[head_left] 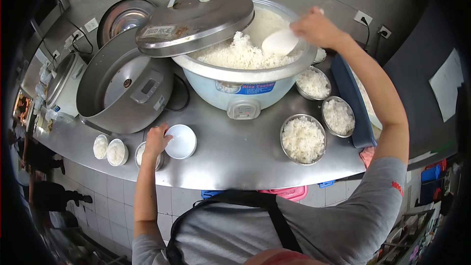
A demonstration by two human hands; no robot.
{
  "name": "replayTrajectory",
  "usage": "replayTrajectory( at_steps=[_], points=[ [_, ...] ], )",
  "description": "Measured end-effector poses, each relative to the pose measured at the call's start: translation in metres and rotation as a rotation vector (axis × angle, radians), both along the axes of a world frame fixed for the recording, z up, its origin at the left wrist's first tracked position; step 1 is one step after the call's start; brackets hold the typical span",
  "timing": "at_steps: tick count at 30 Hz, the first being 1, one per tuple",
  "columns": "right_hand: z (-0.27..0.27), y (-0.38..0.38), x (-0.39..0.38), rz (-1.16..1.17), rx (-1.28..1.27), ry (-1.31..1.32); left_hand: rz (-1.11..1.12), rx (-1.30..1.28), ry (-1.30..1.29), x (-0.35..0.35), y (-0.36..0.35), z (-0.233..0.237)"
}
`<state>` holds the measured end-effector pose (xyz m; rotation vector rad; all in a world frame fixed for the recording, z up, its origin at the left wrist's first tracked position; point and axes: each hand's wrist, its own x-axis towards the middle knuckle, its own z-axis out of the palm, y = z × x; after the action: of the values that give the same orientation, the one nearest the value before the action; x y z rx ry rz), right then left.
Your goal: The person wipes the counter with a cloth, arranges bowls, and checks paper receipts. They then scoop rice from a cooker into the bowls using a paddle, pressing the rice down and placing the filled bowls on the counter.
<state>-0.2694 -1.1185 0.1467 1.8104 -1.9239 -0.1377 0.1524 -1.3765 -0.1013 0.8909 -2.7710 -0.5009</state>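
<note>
My right hand (319, 27) is closed round the handle of a white rice paddle (280, 42), whose blade rests in the rice (230, 56) inside the large rice cooker (235, 88). A metal lid (196, 24) marked "FRIED RICE" lies tilted over the cooker's left part. At the front left of the counter, my left hand (157, 142) grips the rim of a white bowl (181, 142) that shows no rice inside. Under that hand is a metal bowl (159, 162) with rice, partly hidden. Two small white cups of rice (117, 152) stand further left.
Metal bowls of rice (303, 139) stand on the right of the steel counter (235, 152), near a blue tray (351, 103). An open grey cooker (128, 83) is on the left, with a round lid (122, 17) behind it. Wall outlets and cords are at the back.
</note>
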Motion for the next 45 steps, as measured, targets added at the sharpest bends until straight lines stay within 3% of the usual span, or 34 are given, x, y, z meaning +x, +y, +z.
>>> replayTrajectory(
  at_steps=[2,6,7,8,9,10,12,13,14,15,19,22,25,27,28,31,32,34,37,45],
  points=[
    [-0.008,-0.011,0.007,-0.028,0.229,-0.031,-0.011,-0.001,0.021,-0.001,0.0,0.001],
    [-0.025,-0.028,0.016,-0.05,0.226,0.055,-0.011,-0.105,-0.029,0.001,0.003,-0.004],
    [-0.027,-0.031,0.011,-0.055,0.278,-0.01,-0.027,-0.163,0.02,0.003,0.0,-0.012],
    [-0.037,-0.03,-0.005,0.09,0.156,-0.047,-0.005,-0.149,0.008,0.003,0.006,-0.004],
    [-0.035,-0.039,-0.02,0.006,0.313,-0.103,0.046,-0.083,0.008,0.006,0.007,0.001],
    [-0.053,-0.041,-0.048,0.117,0.204,-0.203,0.118,-0.015,-0.011,0.007,0.015,0.018],
    [-0.05,-0.051,-0.061,-0.074,0.442,-0.352,0.169,0.103,0.171,0.017,0.014,0.012],
    [-0.06,-0.052,-0.074,-0.152,0.389,-0.567,0.17,0.094,0.304,0.023,0.017,0.01],
    [-0.08,-0.057,-0.109,-0.151,0.392,-0.773,0.294,0.506,0.307,0.03,0.033,0.044],
    [-0.064,-0.057,-0.075,-0.227,0.403,-0.956,0.31,0.682,0.377,0.036,0.035,0.042],
    [-0.052,-0.059,-0.056,-0.424,0.497,-1.079,0.267,1.346,0.67,0.046,0.046,0.048],
    [-0.056,-0.056,-0.056,-0.406,0.505,-1.035,0.122,1.565,0.884,0.044,0.059,0.066],
    [-0.074,-0.052,-0.085,-0.295,0.58,-0.982,0.044,1.701,1.063,0.039,0.055,0.047],
    [-0.069,-0.049,-0.075,-0.097,0.618,-0.677,-0.068,1.854,1.116,0.036,0.061,0.065],
    [-0.058,-0.05,-0.057,-0.284,0.586,-0.897,-0.075,1.89,1.151,0.03,0.068,0.078],
    [-0.043,-0.045,-0.022,-0.347,0.533,-1.011,-0.219,1.864,1.262,0.003,0.074,0.096],
    [-0.043,-0.047,-0.022,-0.314,0.563,-1.041,-0.313,1.934,1.156,-0.007,0.073,0.111],
    [-0.044,-0.049,-0.03,-0.274,0.614,-1.095,-0.442,2.033,1.231,-0.026,0.077,0.124],
    [-0.048,-0.053,-0.042,-0.27,0.674,-1.204,-0.368,2.094,1.252,-0.05,0.071,0.146],
    [-0.017,-0.044,-0.077,-0.327,0.586,-1.417,-0.55,1.802,1.055,-0.111,0.077,0.198]
  ],
)
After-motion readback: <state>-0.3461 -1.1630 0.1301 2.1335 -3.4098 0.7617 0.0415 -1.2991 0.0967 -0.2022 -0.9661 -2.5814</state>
